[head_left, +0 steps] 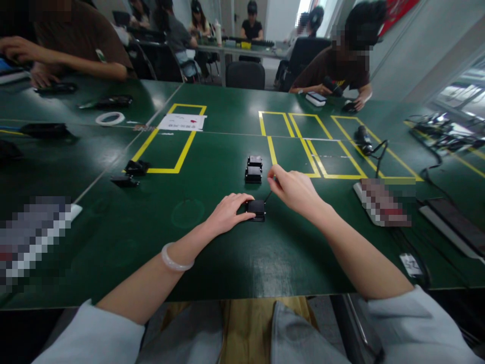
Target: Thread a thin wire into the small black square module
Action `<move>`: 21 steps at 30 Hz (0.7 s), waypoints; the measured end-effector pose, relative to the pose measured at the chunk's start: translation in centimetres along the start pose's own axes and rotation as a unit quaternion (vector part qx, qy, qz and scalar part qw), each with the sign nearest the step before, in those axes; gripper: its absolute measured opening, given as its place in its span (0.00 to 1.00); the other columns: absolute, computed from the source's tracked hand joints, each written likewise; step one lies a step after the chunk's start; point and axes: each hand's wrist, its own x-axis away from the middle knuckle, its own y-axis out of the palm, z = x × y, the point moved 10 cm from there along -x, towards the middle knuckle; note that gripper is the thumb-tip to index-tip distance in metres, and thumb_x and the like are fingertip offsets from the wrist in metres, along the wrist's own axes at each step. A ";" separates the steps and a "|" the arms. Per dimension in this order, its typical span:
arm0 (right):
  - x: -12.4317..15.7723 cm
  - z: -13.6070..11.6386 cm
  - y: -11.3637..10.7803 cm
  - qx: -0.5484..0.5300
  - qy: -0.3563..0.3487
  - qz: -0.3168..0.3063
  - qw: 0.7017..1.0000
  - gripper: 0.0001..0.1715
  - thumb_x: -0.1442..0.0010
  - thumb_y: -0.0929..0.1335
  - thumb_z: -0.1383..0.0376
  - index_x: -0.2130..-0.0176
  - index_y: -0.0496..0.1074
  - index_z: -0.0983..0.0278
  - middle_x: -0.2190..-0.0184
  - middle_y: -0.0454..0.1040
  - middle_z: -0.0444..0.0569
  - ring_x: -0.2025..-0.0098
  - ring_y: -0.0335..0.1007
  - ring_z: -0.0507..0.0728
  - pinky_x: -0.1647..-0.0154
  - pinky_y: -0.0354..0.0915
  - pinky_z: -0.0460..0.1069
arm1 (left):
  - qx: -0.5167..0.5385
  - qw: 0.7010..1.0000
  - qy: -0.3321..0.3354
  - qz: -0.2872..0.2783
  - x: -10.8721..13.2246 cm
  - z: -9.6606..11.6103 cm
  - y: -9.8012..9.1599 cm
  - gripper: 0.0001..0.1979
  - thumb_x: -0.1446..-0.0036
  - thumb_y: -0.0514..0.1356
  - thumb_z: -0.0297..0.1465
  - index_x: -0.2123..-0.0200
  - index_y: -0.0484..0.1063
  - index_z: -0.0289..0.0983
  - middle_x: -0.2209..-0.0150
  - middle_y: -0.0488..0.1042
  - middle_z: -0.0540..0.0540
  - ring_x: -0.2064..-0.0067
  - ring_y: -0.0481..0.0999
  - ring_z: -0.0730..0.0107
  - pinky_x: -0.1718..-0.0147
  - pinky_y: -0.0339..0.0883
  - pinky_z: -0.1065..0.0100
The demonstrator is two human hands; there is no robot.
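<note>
On the green table, my left hand [227, 215] holds a small black box-shaped part [256, 208] between thumb and fingers, from its left side. My right hand [297, 192] is closed in a pinch around a thin dark rod [269, 196], whose lower end reaches the right edge of that part. The rod's upper end is hidden in my fingers, so its exact kind cannot be made out. Just beyond, two similar black parts stand close together, a nearer one [253, 174] and a farther one [255, 161].
Other black parts [125, 180] lie to the left, by a yellow tape outline [184, 155] with a paper sheet [187, 122]. A white tape roll [109, 119] sits farther left. At right are a phone-like device [382, 202] and cables [447, 131]. Co-workers sit across the table.
</note>
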 end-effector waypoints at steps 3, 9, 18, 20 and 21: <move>-0.1 -0.8 -0.3 -0.022 -0.026 -0.004 0.999 0.15 0.36 0.56 0.64 0.53 0.65 0.63 0.70 0.75 0.48 0.74 0.65 0.53 0.74 0.47 0.48 | 0.003 1.000 -0.001 0.003 0.0 -0.1 0.0 0.19 0.39 0.57 0.44 0.49 0.66 0.42 0.49 0.73 0.46 0.52 0.69 0.57 0.53 0.61 0.59; -0.3 -1.1 -0.6 0.008 -0.035 0.001 0.999 0.15 0.33 0.57 0.59 0.57 0.66 0.63 0.71 0.76 0.49 0.72 0.67 0.54 0.73 0.47 0.48 | 0.008 1.000 -0.002 0.007 0.0 0.0 -0.1 0.19 0.39 0.56 0.44 0.49 0.67 0.42 0.50 0.73 0.46 0.52 0.69 0.57 0.53 0.61 0.59; -0.2 -1.4 -0.8 -0.008 -0.050 0.003 0.999 0.14 0.35 0.56 0.63 0.55 0.66 0.63 0.70 0.76 0.48 0.73 0.65 0.53 0.72 0.48 0.48 | 0.012 1.000 0.002 0.009 0.0 -0.1 -0.1 0.18 0.39 0.57 0.44 0.49 0.67 0.43 0.51 0.73 0.47 0.53 0.70 0.58 0.53 0.61 0.59; -0.1 -1.1 -1.0 -0.013 -0.050 0.013 0.999 0.14 0.35 0.56 0.63 0.56 0.66 0.62 0.71 0.75 0.48 0.74 0.64 0.53 0.73 0.48 0.48 | 0.013 1.000 0.001 0.009 0.0 -0.1 -0.1 0.18 0.39 0.57 0.44 0.49 0.67 0.42 0.50 0.73 0.46 0.52 0.70 0.58 0.53 0.61 0.59; 0.0 -0.9 -1.2 -0.018 -0.048 0.021 0.998 0.13 0.36 0.56 0.63 0.57 0.66 0.62 0.73 0.74 0.47 0.75 0.64 0.53 0.73 0.48 0.48 | 0.013 1.000 0.001 0.010 0.0 -0.1 -0.1 0.19 0.39 0.57 0.44 0.49 0.67 0.42 0.50 0.73 0.46 0.52 0.70 0.57 0.52 0.61 0.59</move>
